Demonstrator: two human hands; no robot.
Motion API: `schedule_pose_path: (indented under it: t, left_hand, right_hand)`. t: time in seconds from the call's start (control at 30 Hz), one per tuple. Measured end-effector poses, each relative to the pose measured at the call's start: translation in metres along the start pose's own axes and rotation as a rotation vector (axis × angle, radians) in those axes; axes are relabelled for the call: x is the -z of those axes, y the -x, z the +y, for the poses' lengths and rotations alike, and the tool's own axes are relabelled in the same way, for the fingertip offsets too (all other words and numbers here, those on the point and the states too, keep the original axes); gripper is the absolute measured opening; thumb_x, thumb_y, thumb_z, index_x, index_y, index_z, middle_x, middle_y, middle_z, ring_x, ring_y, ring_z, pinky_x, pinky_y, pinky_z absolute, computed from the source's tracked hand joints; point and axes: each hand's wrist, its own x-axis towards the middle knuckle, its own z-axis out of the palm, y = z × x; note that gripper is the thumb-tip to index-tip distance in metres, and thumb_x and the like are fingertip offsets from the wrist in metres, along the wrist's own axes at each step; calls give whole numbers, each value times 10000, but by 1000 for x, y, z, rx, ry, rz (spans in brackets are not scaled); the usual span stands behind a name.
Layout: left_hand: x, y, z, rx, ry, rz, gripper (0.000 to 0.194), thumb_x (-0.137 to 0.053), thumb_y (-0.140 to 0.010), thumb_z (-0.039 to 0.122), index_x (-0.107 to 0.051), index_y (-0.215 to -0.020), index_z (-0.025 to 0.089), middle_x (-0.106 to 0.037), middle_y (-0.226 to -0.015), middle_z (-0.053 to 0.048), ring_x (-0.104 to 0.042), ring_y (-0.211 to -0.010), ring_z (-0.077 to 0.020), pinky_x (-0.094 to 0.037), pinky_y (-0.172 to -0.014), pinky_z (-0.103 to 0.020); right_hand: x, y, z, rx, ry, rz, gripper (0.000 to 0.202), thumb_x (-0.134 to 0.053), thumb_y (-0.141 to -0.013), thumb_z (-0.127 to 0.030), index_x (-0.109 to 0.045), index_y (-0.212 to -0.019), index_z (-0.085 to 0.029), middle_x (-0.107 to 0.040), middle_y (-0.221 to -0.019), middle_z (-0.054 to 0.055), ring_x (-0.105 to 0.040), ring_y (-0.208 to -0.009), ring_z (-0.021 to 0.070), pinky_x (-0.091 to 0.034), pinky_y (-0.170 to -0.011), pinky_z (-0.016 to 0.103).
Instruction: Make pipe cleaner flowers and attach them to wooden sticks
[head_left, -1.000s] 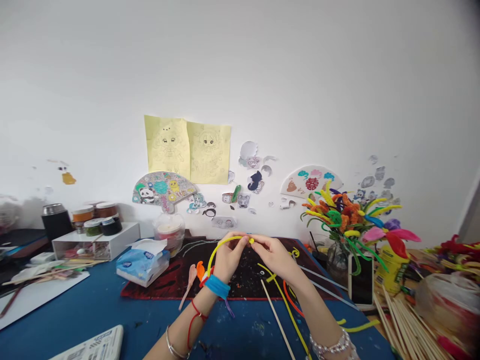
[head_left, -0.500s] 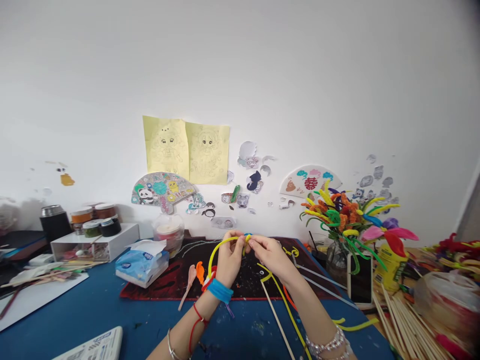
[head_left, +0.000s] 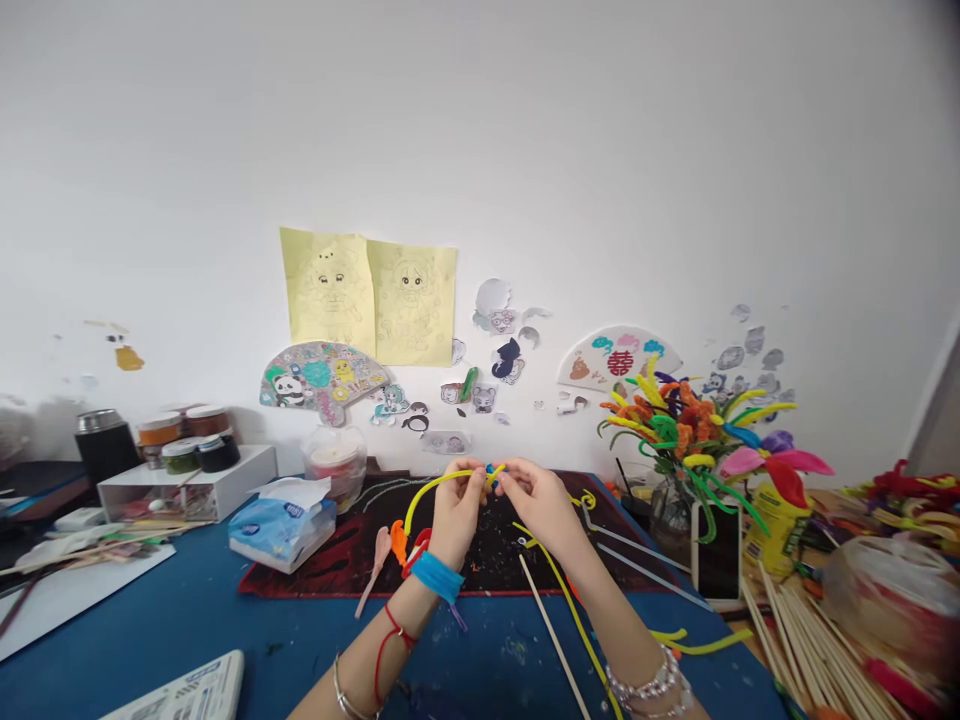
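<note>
My left hand (head_left: 459, 505) pinches a yellow pipe cleaner (head_left: 429, 488), whose long end arcs out to the left and down past the wrist. Close beside it, my right hand (head_left: 531, 500) has its fingertips closed on the other part of the same yellow pipe cleaner, where a small blue piece (head_left: 491, 472) shows between the hands. Fingers hide how the two are joined. Below them, a wooden stick (head_left: 551, 630) and another yellow pipe cleaner (head_left: 574, 605) lie on the table. Left of my left wrist are an orange piece (head_left: 398, 541) and a pink balloon-like piece (head_left: 380, 558).
A dark mat (head_left: 315, 560) covers part of the blue table (head_left: 315, 650). A tissue pack (head_left: 281, 530) stands left. At right are a phone (head_left: 716, 553), a vase of pipe-cleaner flowers (head_left: 675, 430), a yellow bottle (head_left: 776, 530) and a bundle of sticks (head_left: 814, 640).
The fingertips have shifted slightly around the yellow pipe cleaner, and a short end now points up right by the right fingers. More blue shows between the hands. The view moved slightly.
</note>
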Motion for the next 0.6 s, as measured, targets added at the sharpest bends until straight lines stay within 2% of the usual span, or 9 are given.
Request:
schedule_pose_path:
  t: [0.1,0.17,0.27,0.4,0.6]
  left_hand:
    - [1,-1,1,-38,-19,-13,202,-549,-791,354,-511,-836,161,-525,-691,10,-523,-676,-106,-416,-670,-225]
    - [1,0,3,-43,-26,-36,200,-541,-797,355,-514,-843,163,-522,-669,15,-526,-686,-112,-412,-691,-231]
    - [2,0,8,-44,-62,-58,212,-528,-803,372,-515,-836,163,-492,-609,27,-503,-638,-109,-399,-659,-224]
    - [3,-1,10,-43,-137,-78,243,-500,-810,404,-529,-798,163,-464,-609,26,-458,-593,-101,-372,-605,-209]
    - [9,-4,7,26,-202,-105,252,-563,-757,413,-555,-777,162,-540,-661,11,-471,-590,-101,-349,-548,-190]
  right_hand:
    - [2,0,-3,33,88,57,240,-489,-799,-313,-662,-883,-169,-677,-858,59,-616,-796,194,-459,-762,297]
    - [3,1,-4,55,113,41,257,-469,-812,-320,-681,-837,-178,-684,-840,48,-617,-808,200,-459,-776,299]
    - [4,0,-4,61,67,-16,254,-469,-810,-312,-679,-823,-170,-685,-823,43,-621,-813,199,-469,-772,294]
    - [4,-1,0,11,-34,10,264,-530,-773,-299,-631,-964,-148,-681,-855,62,-632,-788,194,-490,-747,300]
    - [9,-3,1,-17,-96,32,237,-532,-772,-306,-627,-923,-151,-681,-860,80,-638,-798,198,-484,-772,322]
